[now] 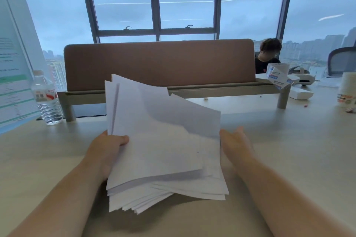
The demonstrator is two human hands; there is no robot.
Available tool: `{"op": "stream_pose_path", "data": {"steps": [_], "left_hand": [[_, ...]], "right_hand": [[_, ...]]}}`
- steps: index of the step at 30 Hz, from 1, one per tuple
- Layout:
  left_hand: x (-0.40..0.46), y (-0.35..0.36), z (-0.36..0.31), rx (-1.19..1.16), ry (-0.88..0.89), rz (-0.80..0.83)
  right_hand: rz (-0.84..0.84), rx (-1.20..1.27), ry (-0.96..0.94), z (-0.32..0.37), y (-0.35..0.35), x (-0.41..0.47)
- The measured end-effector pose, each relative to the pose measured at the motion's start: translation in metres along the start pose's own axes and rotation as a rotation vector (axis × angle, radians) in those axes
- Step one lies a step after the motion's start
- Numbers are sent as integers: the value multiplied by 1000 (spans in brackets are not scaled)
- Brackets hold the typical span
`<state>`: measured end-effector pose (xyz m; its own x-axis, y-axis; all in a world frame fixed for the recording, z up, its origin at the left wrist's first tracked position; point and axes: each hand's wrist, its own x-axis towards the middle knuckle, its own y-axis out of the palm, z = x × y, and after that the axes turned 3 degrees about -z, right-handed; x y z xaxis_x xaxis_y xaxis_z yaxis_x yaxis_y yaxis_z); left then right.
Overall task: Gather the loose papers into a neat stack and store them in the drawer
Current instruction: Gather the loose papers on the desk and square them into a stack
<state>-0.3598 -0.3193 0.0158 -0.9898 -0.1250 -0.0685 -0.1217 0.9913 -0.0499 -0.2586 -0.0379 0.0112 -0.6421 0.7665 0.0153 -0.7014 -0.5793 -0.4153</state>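
An uneven bundle of white papers (pixel 163 144) is lifted above the beige desk (pixel 289 150), sheets fanned out at different angles with corners sticking out at top and bottom. My left hand (pixel 107 148) grips the bundle's left edge, thumb on top of the front sheet. My right hand (pixel 235 144) lies flat against the right edge, fingers straight and together, with part of it hidden behind the sheets. No drawer is in view.
A water bottle (pixel 47 100) stands at the left beside a standing printed board (pixel 13 63). A brown divider panel (pixel 159 63) runs across the desk's far side. At the right are a paper cup (pixel 347 90), white boxes (pixel 300 93) and a seated person (pixel 267 56).
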Motion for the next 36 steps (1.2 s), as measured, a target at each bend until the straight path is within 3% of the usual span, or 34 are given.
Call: {"op": "stream_pose_path", "data": {"steps": [5, 11, 17, 21, 29, 36], "left_hand": [[-2, -1, 0, -134, 31, -22], [-7, 1, 4, -301, 74, 117], [-18, -1, 3, -307, 36, 406], [-27, 3, 7, -144, 56, 577], [-32, 10, 2, -148, 50, 484], [-39, 18, 0, 71, 140, 349]], "right_hand": [[68, 278, 17, 4, 0, -3], [255, 476, 39, 4, 8, -1], [317, 647, -77, 6, 3, -4], [436, 509, -206, -3, 13, -12], [439, 559, -250, -3, 10, -9], [415, 428, -220, -7, 21, -12]]}}
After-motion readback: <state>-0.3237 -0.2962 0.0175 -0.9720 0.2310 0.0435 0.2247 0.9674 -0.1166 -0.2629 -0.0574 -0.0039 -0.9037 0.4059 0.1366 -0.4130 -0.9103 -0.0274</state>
